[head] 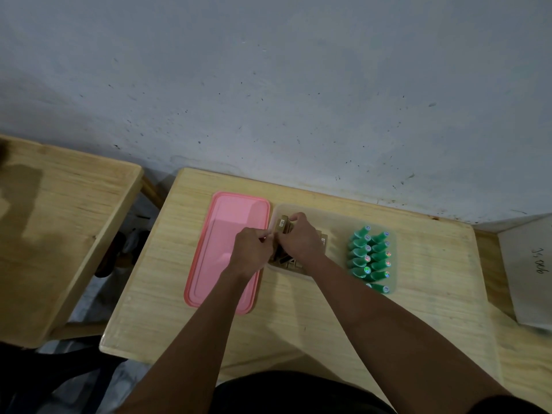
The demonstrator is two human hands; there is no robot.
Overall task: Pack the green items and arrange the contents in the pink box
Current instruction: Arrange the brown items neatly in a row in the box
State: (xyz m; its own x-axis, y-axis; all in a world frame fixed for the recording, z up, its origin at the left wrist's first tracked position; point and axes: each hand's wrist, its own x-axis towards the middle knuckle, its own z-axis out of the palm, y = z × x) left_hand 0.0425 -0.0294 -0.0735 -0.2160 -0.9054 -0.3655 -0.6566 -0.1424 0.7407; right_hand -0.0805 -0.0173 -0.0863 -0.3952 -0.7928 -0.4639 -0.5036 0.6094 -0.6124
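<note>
A translucent box (340, 218) stands on the wooden desk, and its pink lid (230, 222) lies flat just to its left. Several green items (372, 258) with shiny round ends stand in two rows at the box's right end. Several small brown cartons (283, 224) fill its left end. My right hand (300, 237) reaches into the left end and grips the brown cartons, hiding most of them. My left hand (251, 252) is over the lid's right edge, fingers curled at the box's left wall beside the cartons; what it holds is hidden.
The desk (298, 318) butts against a grey-blue wall (268, 85). A second wooden desk (59, 228) stands to the left across a gap. A white sheet with handwriting (531, 270) lies at the far right on another surface.
</note>
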